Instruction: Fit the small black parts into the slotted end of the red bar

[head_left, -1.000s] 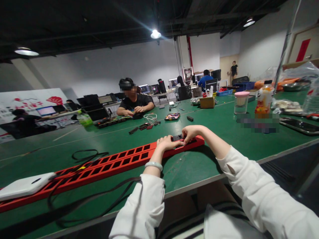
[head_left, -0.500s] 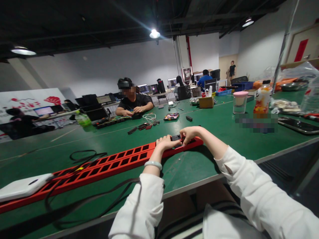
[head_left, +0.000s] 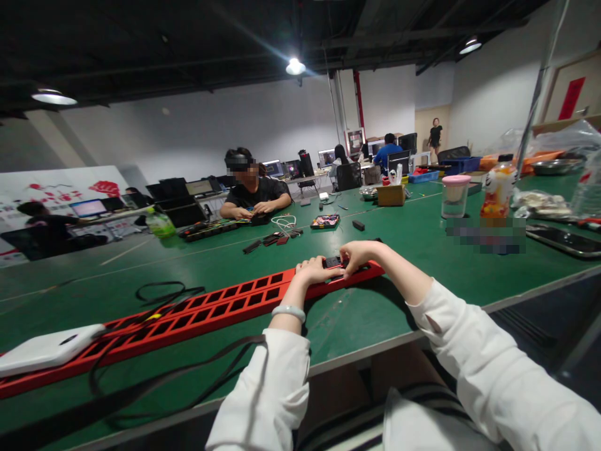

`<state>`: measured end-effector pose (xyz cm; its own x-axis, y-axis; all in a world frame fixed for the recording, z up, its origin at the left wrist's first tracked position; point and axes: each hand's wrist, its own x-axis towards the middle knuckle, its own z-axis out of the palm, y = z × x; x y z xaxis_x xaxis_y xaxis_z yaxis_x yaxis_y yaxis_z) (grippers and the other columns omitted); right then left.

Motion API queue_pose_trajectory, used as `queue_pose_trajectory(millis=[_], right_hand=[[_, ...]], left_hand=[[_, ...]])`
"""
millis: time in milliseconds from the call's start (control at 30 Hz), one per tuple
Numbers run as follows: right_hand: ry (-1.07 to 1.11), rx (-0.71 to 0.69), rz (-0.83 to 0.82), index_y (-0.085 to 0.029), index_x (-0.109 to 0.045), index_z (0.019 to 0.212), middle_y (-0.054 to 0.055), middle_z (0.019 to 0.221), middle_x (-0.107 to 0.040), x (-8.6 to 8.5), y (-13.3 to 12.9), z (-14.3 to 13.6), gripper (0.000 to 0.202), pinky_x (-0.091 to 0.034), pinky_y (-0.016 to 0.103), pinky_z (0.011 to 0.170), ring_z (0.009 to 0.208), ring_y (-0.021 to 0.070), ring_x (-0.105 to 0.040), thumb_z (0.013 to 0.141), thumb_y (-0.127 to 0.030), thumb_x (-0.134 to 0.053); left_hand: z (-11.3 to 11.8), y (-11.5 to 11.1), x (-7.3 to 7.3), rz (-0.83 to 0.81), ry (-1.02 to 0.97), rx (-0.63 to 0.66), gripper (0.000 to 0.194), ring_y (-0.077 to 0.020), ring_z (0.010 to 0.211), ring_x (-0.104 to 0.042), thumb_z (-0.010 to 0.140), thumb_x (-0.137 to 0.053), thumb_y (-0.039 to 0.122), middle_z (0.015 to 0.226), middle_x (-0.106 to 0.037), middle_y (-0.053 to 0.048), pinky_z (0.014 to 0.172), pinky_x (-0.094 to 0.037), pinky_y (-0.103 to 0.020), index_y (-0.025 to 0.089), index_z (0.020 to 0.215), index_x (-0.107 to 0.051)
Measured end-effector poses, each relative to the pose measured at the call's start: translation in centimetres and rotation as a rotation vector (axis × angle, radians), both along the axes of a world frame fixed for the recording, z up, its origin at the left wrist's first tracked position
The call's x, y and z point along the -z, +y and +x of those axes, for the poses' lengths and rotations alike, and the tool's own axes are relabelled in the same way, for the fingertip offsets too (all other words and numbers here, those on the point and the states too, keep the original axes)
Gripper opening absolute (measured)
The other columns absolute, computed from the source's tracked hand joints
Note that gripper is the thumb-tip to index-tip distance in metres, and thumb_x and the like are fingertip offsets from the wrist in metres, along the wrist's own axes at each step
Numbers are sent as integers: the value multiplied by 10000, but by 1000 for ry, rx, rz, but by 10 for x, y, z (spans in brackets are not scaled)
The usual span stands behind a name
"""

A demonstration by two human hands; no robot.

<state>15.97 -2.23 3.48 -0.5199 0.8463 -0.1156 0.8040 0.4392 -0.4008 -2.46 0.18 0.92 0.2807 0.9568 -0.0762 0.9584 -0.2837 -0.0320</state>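
Over the red slotted frame (head_left: 211,323), left grip (head_left: 312,271) and right grip (head_left: 355,255) clamp a small, dark, boxy piece (head_left: 333,262).

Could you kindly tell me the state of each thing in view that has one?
Left hand: at the black piece
Right hand: curled at the black piece
Black piece: at the red frame
Red frame: lying flat
White device: lying on the red frame
Cup: upright, pink lid on
Drink bottle: upright, capped
Ceiling lamps: lit
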Motion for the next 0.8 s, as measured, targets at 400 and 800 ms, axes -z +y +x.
queue_pose_trajectory(millis=[400,800], right_hand=[[13,-34,35,-155,-602,936,20,754,-647,0,-2,-4,625,-356,197,523,656,143,-563,463,-552,-694],[-24,-34,75,-170,-604,941,21,777,-649,1,-4,-5,618,-349,196,525,665,146,-563,470,-563,-687]], left_hand=[[-2,-4,-8,-62,10,60,916,-310,1184,-365,563,-341,799,1335,-382,-92,938,-283,-395,226,1277,-362],[-2,-6,-8,-46,1,70,941,-303,1179,-378,572,-287,820,1319,-405,-99,927,-301,-378,208,1283,-365]])
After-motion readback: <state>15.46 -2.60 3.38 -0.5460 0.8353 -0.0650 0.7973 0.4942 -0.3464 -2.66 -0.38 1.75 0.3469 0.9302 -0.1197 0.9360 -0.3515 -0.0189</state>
